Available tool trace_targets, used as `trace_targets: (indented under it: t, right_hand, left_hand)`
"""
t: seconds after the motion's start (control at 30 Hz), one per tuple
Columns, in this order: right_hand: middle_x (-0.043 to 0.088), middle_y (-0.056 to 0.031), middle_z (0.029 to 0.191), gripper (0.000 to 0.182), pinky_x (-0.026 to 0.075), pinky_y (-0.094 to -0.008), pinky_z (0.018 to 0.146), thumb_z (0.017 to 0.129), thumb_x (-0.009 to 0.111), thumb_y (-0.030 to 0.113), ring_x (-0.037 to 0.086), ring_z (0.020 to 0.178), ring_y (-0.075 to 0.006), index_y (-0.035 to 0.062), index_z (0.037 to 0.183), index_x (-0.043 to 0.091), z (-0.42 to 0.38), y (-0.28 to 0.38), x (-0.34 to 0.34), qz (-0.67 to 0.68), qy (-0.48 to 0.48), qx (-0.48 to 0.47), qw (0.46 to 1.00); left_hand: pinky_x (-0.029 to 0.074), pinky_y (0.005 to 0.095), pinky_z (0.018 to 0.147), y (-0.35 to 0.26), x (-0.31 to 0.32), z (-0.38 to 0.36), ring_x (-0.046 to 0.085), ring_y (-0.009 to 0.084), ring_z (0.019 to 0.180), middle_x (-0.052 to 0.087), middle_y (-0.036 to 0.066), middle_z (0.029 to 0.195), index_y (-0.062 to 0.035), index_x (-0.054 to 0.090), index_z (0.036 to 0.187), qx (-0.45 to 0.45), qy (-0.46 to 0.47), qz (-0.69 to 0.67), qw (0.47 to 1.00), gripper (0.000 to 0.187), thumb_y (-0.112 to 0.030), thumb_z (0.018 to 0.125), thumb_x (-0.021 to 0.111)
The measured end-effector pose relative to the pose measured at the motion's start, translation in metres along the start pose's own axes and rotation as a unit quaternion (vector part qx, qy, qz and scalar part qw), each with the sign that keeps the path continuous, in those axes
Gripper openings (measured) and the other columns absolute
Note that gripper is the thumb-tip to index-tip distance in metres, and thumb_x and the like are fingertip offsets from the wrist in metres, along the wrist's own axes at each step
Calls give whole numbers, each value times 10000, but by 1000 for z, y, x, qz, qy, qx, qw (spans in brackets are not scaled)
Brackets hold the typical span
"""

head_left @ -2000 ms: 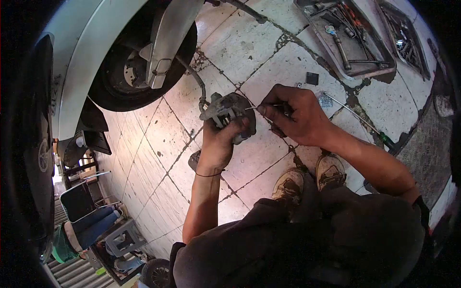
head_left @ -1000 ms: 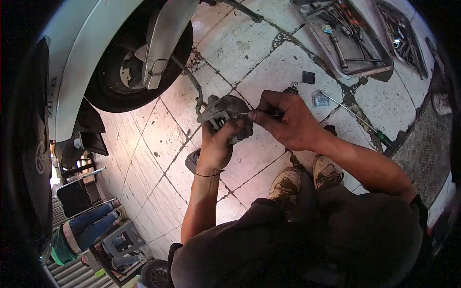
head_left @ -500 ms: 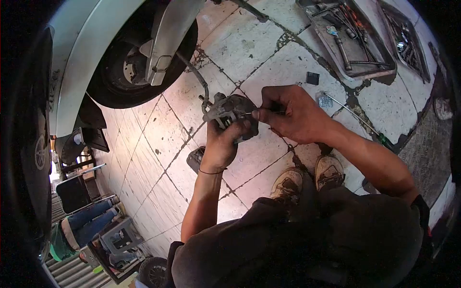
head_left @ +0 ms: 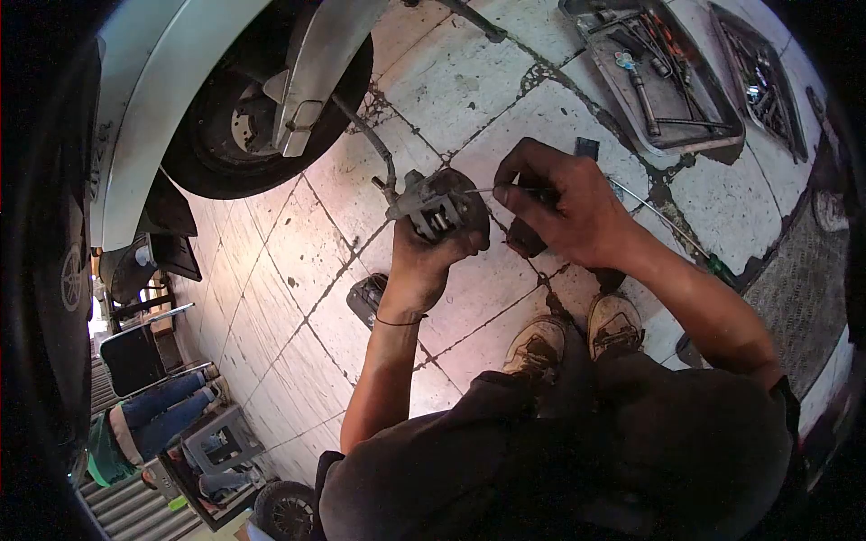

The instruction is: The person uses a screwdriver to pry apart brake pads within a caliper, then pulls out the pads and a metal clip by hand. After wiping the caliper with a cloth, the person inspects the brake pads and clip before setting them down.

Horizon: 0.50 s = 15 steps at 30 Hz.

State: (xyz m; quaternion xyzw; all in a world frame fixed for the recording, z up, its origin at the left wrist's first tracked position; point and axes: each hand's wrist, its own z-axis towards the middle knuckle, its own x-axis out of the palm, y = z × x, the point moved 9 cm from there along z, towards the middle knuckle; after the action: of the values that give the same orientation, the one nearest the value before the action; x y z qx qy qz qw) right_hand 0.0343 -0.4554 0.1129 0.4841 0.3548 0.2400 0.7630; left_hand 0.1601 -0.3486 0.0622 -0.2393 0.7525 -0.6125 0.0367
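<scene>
Two bare hands held a greasy grey metal brake caliper (head_left: 431, 209) and a thin metal rod (head_left: 481, 190) above a white tiled floor (head_left: 487, 298).
Nearest were two tan, dirt-marked shoes (head_left: 615, 325); beyond them, the left hand (head_left: 420, 263) wrapped the caliper from below, its thumb against the lower side and its other fingertips hidden. The right hand (head_left: 573, 209) pinched the rod between thumb and index finger, the other fingers curled; the rod's tip reached the caliper's right side, contact unclear. A dark rubber hose (head_left: 368, 135) met the caliper's left side. Past the right hand lay a green-handled screwdriver (head_left: 717, 265), and farther off, a metal tray (head_left: 670, 101) with a ratchet-like tool (head_left: 641, 101) near its left edge. A black tyre (head_left: 203, 176) stood beyond the hose.
</scene>
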Motion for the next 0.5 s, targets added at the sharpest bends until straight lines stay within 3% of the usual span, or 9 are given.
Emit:
trace_targets:
  t: [0.03, 0.1, 0.23, 0.3, 0.33, 0.4, 0.5]
  right_hand:
    - [617, -82, 701, 145, 478, -279, 532, 945, 593, 115, 603, 573, -103, -26, 937, 560, 2, 3, -2, -1, -1, 0, 1000]
    - [659, -168, 819, 159, 496, -368, 633, 892, 645, 142, 647, 688, -245, -3, 951, 618, 3, -8, 3, 43, 30, 82, 995]
    - [661, -167, 808, 152, 500, -365, 637, 891, 638, 132, 652, 694, -248, -4, 957, 623, 4, -17, 11, 83, 59, 112, 988]
    - [663, -163, 796, 155, 502, -366, 650, 875, 645, 137, 656, 714, -250, -2, 943, 639, 1, -27, 16, 106, 100, 218, 965]
    - [663, -163, 796, 155, 502, -366, 650, 875, 645, 137, 656, 714, -250, -2, 943, 639, 2, -28, 16, 106, 101, 218, 965]
    - [635, -64, 721, 127, 479, -266, 507, 916, 624, 97, 586, 566, -99, -24, 939, 596, 7, -23, 19, 115, 122, 174, 970]
    - [650, -55, 748, 155, 480, -272, 500, 898, 648, 123, 593, 634, -99, -23, 936, 616, 9, -32, 21, 108, 179, 244, 947]
  left_hand:
    - [533, 300, 719, 3, -3, 1, 618, 150, 817, 629, 62, 970, 6, 511, 1190, 1, -6, -2, 1000, 523, -2, 716, 732]
    - [528, 294, 705, 1, -1, 2, 616, 147, 801, 634, 61, 947, 6, 521, 1178, 1, -11, -2, 1000, 511, -6, 713, 733]
    - [507, 285, 658, -3, 2, 1, 609, 144, 740, 639, 55, 870, 2, 553, 1136, -3, 2, 4, 1000, 466, -12, 705, 731]
    - [500, 284, 645, -2, 1, 0, 605, 142, 724, 640, 52, 853, 2, 561, 1123, -5, 3, 6, 1000, 450, -12, 704, 725]
    - [499, 285, 643, -2, 1, 0, 605, 142, 725, 639, 51, 856, 1, 560, 1120, -5, 3, -1, 1000, 446, -5, 702, 713]
    - [497, 286, 640, -1, 1, -1, 605, 142, 727, 638, 50, 859, 0, 560, 1118, -5, 4, -7, 1000, 442, 3, 699, 701]
    - [500, 288, 641, 1, -3, -2, 606, 142, 734, 638, 52, 881, -3, 553, 1131, 3, -23, -12, 1000, 446, 13, 702, 677]
